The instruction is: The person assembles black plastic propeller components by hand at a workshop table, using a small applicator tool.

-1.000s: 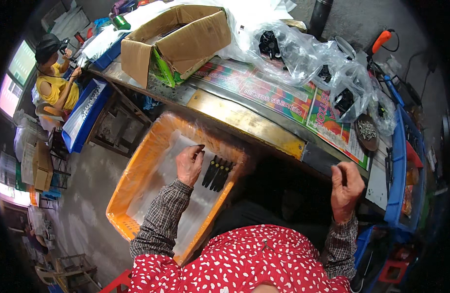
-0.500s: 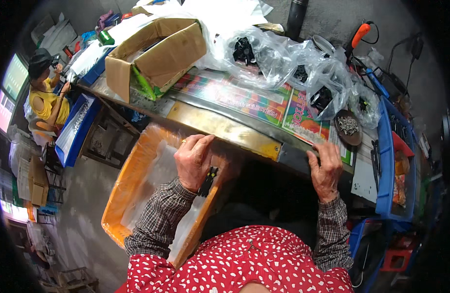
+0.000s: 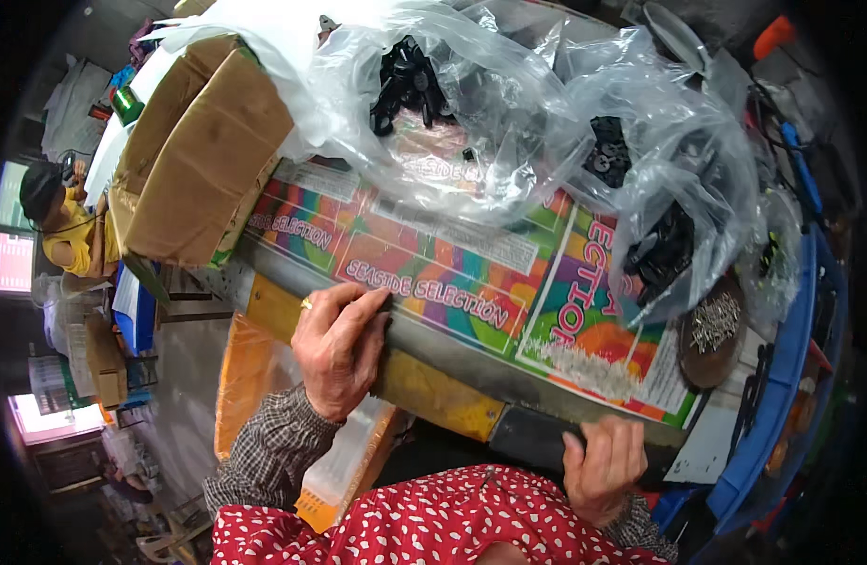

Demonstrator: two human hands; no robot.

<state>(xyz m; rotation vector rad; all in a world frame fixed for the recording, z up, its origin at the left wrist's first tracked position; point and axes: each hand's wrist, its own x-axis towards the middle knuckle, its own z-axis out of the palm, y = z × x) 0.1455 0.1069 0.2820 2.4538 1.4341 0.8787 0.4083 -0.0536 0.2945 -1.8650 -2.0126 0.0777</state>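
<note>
My left hand (image 3: 339,350) rests at the front edge of the workbench (image 3: 433,353), its fingers bent and close together. What lies under its fingertips, if anything, is hidden. Farther right, my right hand (image 3: 605,468) is by the dark part of the bench edge, thumb apart from its half-curled fingers, with nothing visible in it. Beyond them lies a colourful printed sheet (image 3: 433,292) with a scatter of small pale bits (image 3: 584,365). Clear plastic bags hold black plastic parts (image 3: 410,85), (image 3: 659,254). A brown dish (image 3: 702,363) holds small metal screws.
An open cardboard box (image 3: 202,155) stands on the bench at left. Below my left arm is an orange crate (image 3: 245,377) lined with clear plastic. A blue bin (image 3: 782,377) borders the right side. Another person (image 3: 75,226) in yellow sits at far left.
My view has moved closer over the bench. Both hands stay by its front edge; the right hand's fingers are more curled than before, and the crate is now less in sight.
</note>
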